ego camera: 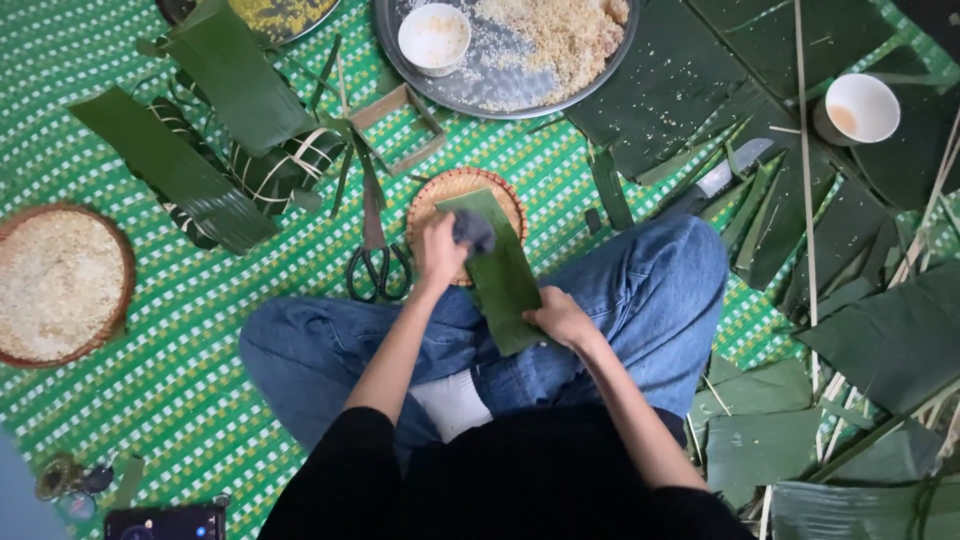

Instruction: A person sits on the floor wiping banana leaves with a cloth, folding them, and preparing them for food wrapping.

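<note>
I sit cross-legged in blue jeans on a green woven mat. My left hand grips a small grey cloth and presses it on a long green leaf strip. My right hand holds the near end of that leaf against my knee. The far end of the leaf rests on a small round woven tray.
Black scissors lie left of the tray. A metal platter with rice and a white bowl sits ahead. Wrapped leaf cakes lie at left, a basket of rice far left, cut leaves, a knife and a second white bowl at right.
</note>
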